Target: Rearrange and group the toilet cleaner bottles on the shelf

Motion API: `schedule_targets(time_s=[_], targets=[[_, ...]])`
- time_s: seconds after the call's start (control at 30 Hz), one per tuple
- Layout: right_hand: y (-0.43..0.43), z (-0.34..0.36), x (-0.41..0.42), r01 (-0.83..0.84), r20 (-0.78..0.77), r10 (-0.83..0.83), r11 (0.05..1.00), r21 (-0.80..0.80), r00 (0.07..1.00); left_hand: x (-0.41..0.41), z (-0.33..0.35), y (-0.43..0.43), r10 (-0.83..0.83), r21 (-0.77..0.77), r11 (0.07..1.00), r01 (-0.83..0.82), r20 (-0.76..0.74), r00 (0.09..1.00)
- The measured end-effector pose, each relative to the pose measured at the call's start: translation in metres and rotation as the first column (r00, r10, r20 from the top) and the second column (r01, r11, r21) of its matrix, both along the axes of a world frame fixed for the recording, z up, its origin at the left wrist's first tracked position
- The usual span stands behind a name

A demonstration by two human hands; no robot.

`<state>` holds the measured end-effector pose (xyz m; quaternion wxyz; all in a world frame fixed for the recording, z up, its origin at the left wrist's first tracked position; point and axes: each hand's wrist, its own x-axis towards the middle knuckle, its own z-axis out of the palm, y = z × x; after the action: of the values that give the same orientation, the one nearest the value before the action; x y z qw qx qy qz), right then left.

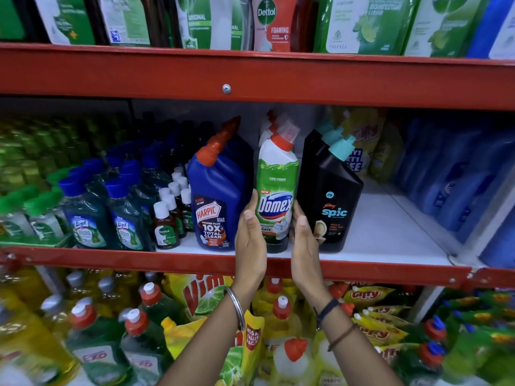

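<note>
Two forearms are seen rising from the bottom of the view, past the dish-soap bottles point(133, 330) crowded on the lower shelf, a metal bangle point(236, 305) on the left wrist and dark cords on the right. Above the red shelf edge point(111, 257), the left hand point(249, 240) and right hand point(305, 246) are pressed flat against either side of the green Domex bottle point(276, 196), palms inward, fingers pointing up; the bottle is cupped between them, not gripped by a closed fist. It stands upright on the middle shelf, just beside the blue Harpic bottle point(220, 190) on its left and the black Spic bottle point(331, 190) on its right (more Domex caps show behind it). The step in hand looks like squaring this bottle into its row. Next, a gentle push back or a small twist seems called for, keeping the label forward without knocking the neighbours.
</note>
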<state>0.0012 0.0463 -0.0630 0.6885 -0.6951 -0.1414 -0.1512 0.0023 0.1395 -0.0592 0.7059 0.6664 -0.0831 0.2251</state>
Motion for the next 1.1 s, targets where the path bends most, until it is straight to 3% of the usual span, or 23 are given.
schedule_targets(time_s=[0.17,0.27,0.37,0.47,0.67,1.1], targets=[[0.007,-0.002,-0.007,0.090,0.058,-0.089,0.996,-0.011,0.994,-0.006,0.000,0.003,0.010,0.016,1.000,-0.011,0.057,0.998],[0.023,-0.009,-0.020,0.227,0.161,-0.222,0.974,-0.011,0.962,-0.018,-0.002,0.010,0.138,-0.005,0.990,-0.139,0.161,0.977],[0.046,-0.014,-0.032,0.092,0.207,-0.081,0.995,-0.043,0.975,-0.025,-0.007,0.030,0.336,-0.099,0.942,-0.321,0.243,0.910],[0.067,-0.012,-0.031,-0.069,0.094,0.076,0.995,-0.071,0.993,-0.016,-0.006,0.054,0.418,-0.089,0.908,-0.409,0.158,0.895],[0.091,-0.006,-0.010,-0.161,-0.111,0.175,0.980,0.118,0.978,-0.003,-0.001,0.078,0.315,0.021,0.949,-0.315,-0.001,0.949],[0.092,-0.007,0.000,-0.112,-0.144,0.136,0.980,0.164,0.980,-0.008,0.003,0.080,0.260,0.048,0.965,-0.258,-0.022,0.965]])
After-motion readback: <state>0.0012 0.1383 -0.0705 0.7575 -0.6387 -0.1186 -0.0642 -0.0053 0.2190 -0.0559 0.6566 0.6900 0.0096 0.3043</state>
